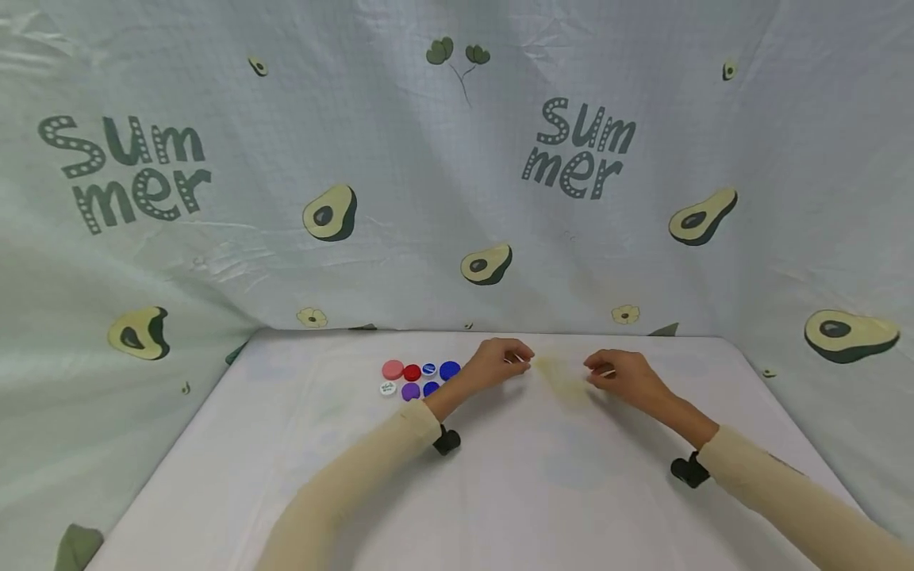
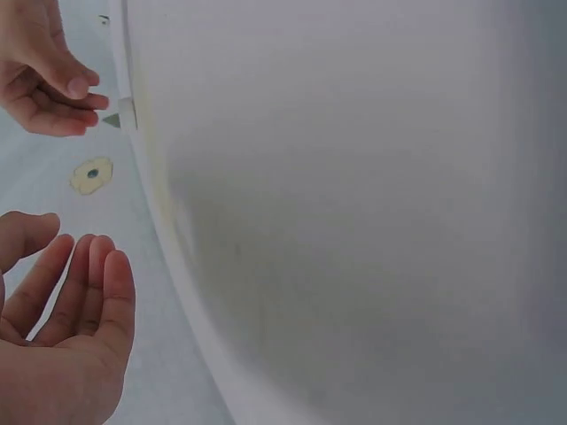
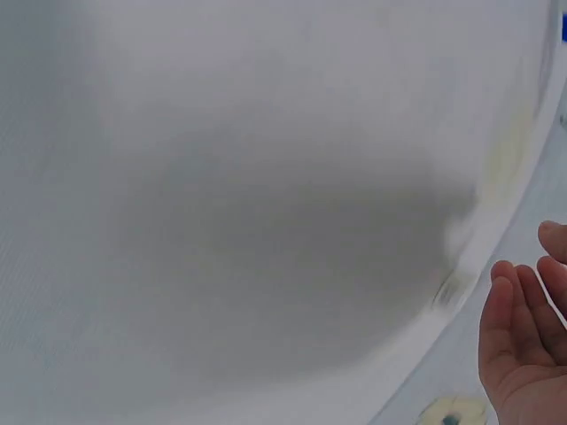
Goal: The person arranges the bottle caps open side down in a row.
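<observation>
My left hand (image 1: 494,362) hovers over the far middle of the white table (image 1: 514,492), fingers loosely bent and nothing between them. In the left wrist view the thumb and fingertips of the left hand (image 2: 75,328) stand apart. To its right, my right hand (image 1: 628,382) is held over the table too, its bent fingers pointing toward the left one. The right wrist view shows the right hand (image 3: 524,350) holding nothing. Left of my left hand lie several round bottle caps: pink (image 1: 393,369), red (image 1: 412,373), white (image 1: 388,388), purple (image 1: 410,392) and blue (image 1: 450,370). My left forearm borders them.
Behind the table hangs a pale curtain (image 1: 400,159) printed with avocados and lettering. A faint yellowish patch (image 1: 564,385) shows on the tabletop between the hands. Each wrist carries a small black camera, one on the left (image 1: 447,440) and one on the right (image 1: 690,470).
</observation>
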The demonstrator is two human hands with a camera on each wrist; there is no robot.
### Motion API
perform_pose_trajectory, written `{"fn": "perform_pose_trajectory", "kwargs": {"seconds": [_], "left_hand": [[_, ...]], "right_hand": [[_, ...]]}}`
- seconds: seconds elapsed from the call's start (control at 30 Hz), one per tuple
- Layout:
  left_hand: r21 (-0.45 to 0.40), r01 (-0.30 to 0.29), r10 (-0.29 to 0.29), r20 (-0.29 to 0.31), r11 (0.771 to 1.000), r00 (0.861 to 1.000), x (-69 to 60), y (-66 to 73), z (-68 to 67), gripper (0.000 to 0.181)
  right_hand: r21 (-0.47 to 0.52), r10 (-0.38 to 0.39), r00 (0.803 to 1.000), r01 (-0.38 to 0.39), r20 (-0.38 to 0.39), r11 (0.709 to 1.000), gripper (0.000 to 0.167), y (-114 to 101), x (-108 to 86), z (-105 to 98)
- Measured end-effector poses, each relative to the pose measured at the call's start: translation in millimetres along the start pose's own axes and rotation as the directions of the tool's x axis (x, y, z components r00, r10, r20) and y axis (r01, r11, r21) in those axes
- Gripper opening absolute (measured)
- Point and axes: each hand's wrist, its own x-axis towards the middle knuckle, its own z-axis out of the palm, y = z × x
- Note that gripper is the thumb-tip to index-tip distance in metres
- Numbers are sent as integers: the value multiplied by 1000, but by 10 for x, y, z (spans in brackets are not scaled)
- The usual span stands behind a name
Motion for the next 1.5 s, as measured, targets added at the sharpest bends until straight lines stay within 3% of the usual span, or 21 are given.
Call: {"fn": "perform_pose_trajectory", "kwargs": {"seconds": [0.23, 0.57, 0.77, 0.9, 1.07, 1.23, 1.5], "left_hand": [[-25, 45, -45, 9, 999, 999, 347, 109, 377, 26], [-16, 133, -132, 32, 991, 991, 589, 220, 682, 37], [-39, 160, -161, -22, 986, 987, 704, 271, 919, 36], [-30, 154, -155, -62, 988, 986, 756, 294, 980, 34], [71, 129, -124, -74, 989, 990, 799, 308, 999, 31], [170, 93, -83, -60, 981, 995, 831, 330, 1007, 29], [264, 238, -219, -101, 935, 971, 877, 399, 1097, 22]], "right_hand": [[-43, 147, 985, -152, -88, 987, 32, 361, -171, -268], [-4, 207, 977, -207, 53, 978, 41, 620, -91, -264], [52, 176, 979, -182, 99, 982, 44, 762, -25, -235], [48, 118, 990, -122, 74, 991, 42, 804, 37, -213], [36, 39, 998, -41, 48, 999, 39, 804, 91, -203], [30, 35, 999, -36, 27, 999, 33, 766, 111, -194], [-4, 37, 999, -37, 38, 999, 33, 711, 139, -115]]}}
